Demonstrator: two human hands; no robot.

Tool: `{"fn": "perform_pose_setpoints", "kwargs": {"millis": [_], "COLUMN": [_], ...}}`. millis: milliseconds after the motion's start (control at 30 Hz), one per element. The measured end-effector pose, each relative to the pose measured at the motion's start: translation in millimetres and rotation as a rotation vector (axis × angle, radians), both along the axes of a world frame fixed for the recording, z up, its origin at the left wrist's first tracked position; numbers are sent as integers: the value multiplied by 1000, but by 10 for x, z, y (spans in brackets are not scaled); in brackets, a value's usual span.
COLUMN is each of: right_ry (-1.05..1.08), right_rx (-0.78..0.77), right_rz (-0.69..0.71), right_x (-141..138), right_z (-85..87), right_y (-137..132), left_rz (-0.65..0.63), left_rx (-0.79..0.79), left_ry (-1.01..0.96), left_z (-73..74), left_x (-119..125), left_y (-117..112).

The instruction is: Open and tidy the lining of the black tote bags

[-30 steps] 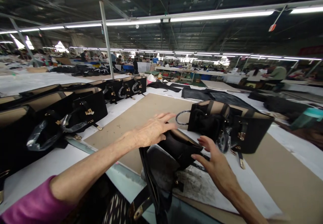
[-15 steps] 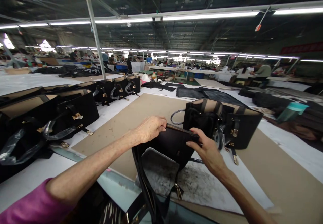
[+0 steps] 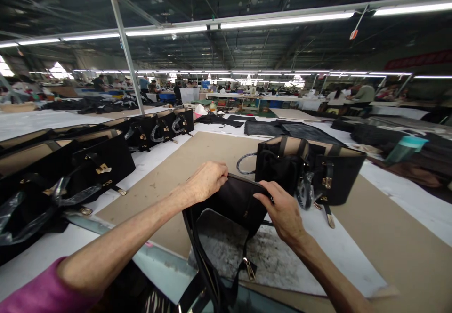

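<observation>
A black handbag (image 3: 238, 200) stands in front of me, its top edge pinched between both hands. My left hand (image 3: 210, 179) is closed on the left end of that edge. My right hand (image 3: 280, 204) grips the right end, thumb on the near face and fingers over the top. Dark straps (image 3: 199, 256) hang from the bag toward the table's front edge, and a strap with a gold clasp (image 3: 249, 269) lies below it. Under the bag is a smudged white sheet (image 3: 282, 256). The bag's inside is hidden from me.
Behind my right hand stand finished-looking black bags (image 3: 342, 176) with beige lining. More black bags (image 3: 109, 155) line the left, handles wrapped in clear plastic. Tan board (image 3: 212, 146) covers the table. A teal-lidded bottle (image 3: 406, 149) is at the right; people work far back.
Both hands keep hold of the bag's top edge; the right hand has shifted slightly left along it. The whole view has shifted a little.
</observation>
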State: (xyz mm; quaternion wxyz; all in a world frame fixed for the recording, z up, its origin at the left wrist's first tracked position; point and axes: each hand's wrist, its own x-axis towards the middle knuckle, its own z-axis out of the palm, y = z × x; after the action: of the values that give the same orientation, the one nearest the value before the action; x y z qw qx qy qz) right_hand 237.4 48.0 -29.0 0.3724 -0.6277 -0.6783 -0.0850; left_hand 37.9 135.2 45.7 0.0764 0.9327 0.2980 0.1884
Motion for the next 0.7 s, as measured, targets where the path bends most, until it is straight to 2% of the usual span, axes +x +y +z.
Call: {"fn": "perform_pose_setpoints", "kwargs": {"millis": [367,567,700], "right_ry": [272,249,123], "right_rx": [-46,-85,-71], "right_rz": [59,3,-51], "right_x": [-14,71,82], "right_z": [166,209,169], "right_y": [58,20,38], "left_rz": [23,3,39], "left_rx": [-9,-35,-77], "left_ry": [-23,-101,-106], "left_z": [-27,-96,-143], "left_x": [1,82,129], "left_y": [59,108,161]}}
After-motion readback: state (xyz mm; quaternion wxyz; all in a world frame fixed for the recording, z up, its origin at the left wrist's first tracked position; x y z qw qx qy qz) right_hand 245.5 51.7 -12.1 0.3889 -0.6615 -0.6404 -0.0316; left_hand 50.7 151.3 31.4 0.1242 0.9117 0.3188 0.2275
